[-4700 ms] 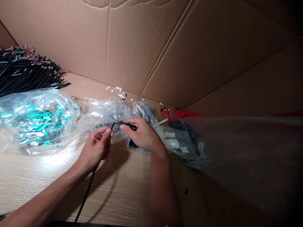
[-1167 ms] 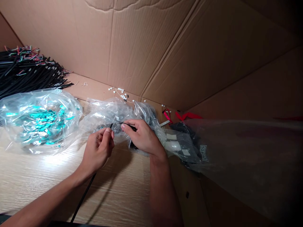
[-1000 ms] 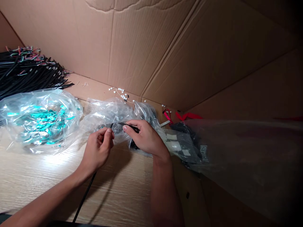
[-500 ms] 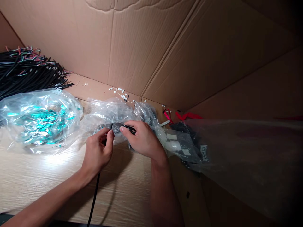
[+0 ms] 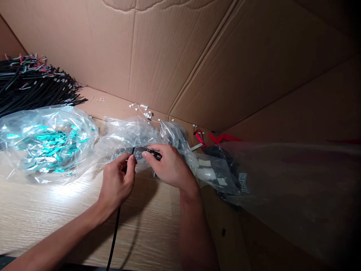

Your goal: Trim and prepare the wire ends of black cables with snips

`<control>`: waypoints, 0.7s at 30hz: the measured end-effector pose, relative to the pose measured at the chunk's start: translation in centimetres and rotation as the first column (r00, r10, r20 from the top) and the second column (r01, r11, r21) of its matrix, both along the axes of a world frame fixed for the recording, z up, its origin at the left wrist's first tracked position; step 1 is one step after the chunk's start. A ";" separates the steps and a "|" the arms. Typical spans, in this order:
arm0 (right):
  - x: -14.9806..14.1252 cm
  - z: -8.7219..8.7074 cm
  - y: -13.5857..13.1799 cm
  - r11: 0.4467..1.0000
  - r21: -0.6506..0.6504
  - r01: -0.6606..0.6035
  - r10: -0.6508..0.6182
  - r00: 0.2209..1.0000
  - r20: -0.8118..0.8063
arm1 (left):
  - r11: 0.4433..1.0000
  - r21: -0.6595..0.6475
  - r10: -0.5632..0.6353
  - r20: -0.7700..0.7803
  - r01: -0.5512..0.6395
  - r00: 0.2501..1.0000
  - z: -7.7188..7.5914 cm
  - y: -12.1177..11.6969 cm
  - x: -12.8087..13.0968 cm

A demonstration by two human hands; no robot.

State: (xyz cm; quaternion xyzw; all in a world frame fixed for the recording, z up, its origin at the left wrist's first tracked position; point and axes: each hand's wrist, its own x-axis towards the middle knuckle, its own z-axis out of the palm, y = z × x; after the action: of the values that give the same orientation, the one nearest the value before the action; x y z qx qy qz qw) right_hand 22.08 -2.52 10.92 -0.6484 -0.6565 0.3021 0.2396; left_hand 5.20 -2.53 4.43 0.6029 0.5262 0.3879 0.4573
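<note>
My left hand (image 5: 118,178) is closed around a black cable (image 5: 114,235), thumb and forefinger pinching it near its upper end. That end pokes up just above the fingertips, and the rest hangs down past the wrist to the bottom edge. My right hand (image 5: 170,165) grips a slim black tool that looks like tweezers (image 5: 154,154), its tip directed left at the cable end. Whether the tip touches the cable is too small to tell. Behind both hands lies a clear plastic bag (image 5: 132,130) with small silvery pieces inside.
A clear bag of shiny teal pieces (image 5: 53,145) lies on the left, before a pile of black cables (image 5: 34,86) with coloured wire ends. White bits (image 5: 146,114) lie scattered along the cardboard wall (image 5: 158,56). On the right are red ribbon (image 5: 225,138) and a large plastic bag (image 5: 282,180).
The hanging part of the cable has swung slightly right. Both hands stay almost in place, with the left hand turned very slightly.
</note>
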 end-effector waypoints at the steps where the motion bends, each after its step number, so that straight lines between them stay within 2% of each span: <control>1: 0.1 -0.1 0.0 1.000 -0.003 -0.004 0.004 1.000 0.003 | 1.000 -0.011 0.003 0.012 -0.003 1.000 0.0 0.0 0.0; 8: 0.1 -0.2 0.1 0.999 0.051 -0.006 0.006 1.000 -0.002 | 0.997 -0.071 0.011 0.053 -0.007 0.999 0.1 0.1 0.1; 16: 0.0 -0.2 0.1 0.999 0.032 0.001 -0.002 1.000 0.031 | 0.978 -0.205 0.014 0.168 0.021 0.986 0.3 0.0 0.1; 21: 0.0 -0.4 0.2 0.999 0.041 -0.010 0.010 1.000 -0.005 | 0.976 -0.218 0.019 0.193 0.024 0.981 0.3 0.0 0.2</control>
State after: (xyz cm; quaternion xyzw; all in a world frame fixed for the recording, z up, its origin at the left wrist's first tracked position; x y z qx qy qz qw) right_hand 22.05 -2.31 10.53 -0.6393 -0.6652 0.2913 0.2529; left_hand 5.36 -2.54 4.72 0.5087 0.5181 0.3839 0.5705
